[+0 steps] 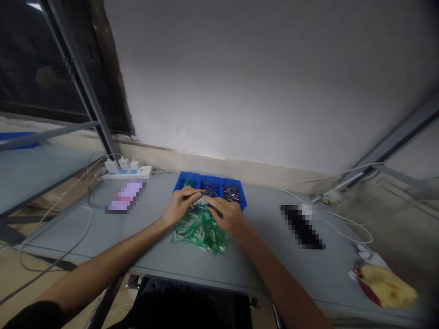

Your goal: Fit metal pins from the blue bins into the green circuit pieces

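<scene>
Both hands are over a pile of small clear and green plastic bags (199,230) with small parts inside. My left hand (180,205) is closed, thumb and fingers pinched together at the bins' front edge; what it holds is too small to make out. My right hand (228,214) comes in from the right with its fingers bent and its fingertips close to the left ones; anything between them is hidden. Just behind stand three joined blue bins (243,194): green pieces (188,183) in the left one, metal screws or pins (210,189) in the middle, more metal parts (231,193) in the right.
On the grey table (264,233), a phone (126,196) and a white power strip (128,172) with cables lie left. A dark blurred object (303,227), cables (353,235) and a yellow-red wrapper (387,285) are right. A wall (240,91) rises behind.
</scene>
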Demonstrator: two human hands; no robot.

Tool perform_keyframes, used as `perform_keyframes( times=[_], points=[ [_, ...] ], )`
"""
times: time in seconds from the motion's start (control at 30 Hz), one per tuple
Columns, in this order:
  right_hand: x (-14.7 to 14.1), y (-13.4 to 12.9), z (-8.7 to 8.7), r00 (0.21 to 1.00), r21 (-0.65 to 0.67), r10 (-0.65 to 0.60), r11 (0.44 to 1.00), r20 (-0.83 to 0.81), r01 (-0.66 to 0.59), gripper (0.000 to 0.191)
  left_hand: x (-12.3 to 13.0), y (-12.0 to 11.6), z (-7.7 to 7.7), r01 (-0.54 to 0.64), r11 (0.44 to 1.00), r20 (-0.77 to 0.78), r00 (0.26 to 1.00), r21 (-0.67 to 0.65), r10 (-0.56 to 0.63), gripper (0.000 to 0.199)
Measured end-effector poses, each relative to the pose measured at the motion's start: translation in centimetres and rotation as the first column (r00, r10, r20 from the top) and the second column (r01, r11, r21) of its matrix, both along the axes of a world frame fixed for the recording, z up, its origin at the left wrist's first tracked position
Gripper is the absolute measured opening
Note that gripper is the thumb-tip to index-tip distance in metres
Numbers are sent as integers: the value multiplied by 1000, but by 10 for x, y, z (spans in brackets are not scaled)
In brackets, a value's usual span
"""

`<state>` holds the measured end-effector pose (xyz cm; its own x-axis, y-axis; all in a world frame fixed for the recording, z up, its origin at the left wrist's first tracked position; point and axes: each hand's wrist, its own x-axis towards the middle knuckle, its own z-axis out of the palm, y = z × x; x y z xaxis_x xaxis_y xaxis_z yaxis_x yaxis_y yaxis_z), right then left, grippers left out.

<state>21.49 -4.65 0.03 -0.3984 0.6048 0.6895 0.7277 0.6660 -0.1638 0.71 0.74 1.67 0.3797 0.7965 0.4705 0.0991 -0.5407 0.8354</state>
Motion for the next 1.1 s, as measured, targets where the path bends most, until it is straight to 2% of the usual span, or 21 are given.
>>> perform_keyframes(
  times=[0.1, 0.2, 0.3, 0.4, 0.53, 0.67, 0.8, 0.9, 1.1],
  points=[
    [0, 0, -3, 1000, 39, 1, 999, 20, -2, 32, 9, 1, -9, -15, 1000, 12, 1000, 24, 15, 38],
    [2, -2, -2, 999, -7, -36, 999, -17, 36, 31, 1, -2, -10, -45, 983, -68, 996, 176, 58, 36],
    [1, -5, 3, 987, -78, -69, 995, -143, 59, 31, -15, -5, -6, 32, 936, -146, 989, 349, 20, 39],
    [-6, -7, 9, 952, -142, -64, 990, -300, 22, 30, -24, -6, -3, 80, 899, -158, 987, 432, -12, 40],
    [-15, -10, 14, 927, -198, -80, 980, -366, 6, 34, -21, -9, -5, 59, 919, -144, 990, 391, -3, 21],
    [-16, -9, 14, 915, -242, -38, 968, -402, -66, 21, -13, -12, -12, -22, 977, -64, 997, 211, 37, 21],
    [-20, -7, 10, 790, -334, -90, 930, -606, -150, 25, -9, -13, -18, -71, 996, 89, 994, 59, 66, 32],
    [-23, -7, 9, 725, -347, -125, 923, -677, -166, 21, -9, -16, -17, -78, 992, 38, 996, 97, 74, 26],
    [-19, -13, 17, 755, -366, -52, 895, -654, -255, 15, -14, -18, -9, -109, 976, -87, 988, 187, 127, 26]
  ],
)
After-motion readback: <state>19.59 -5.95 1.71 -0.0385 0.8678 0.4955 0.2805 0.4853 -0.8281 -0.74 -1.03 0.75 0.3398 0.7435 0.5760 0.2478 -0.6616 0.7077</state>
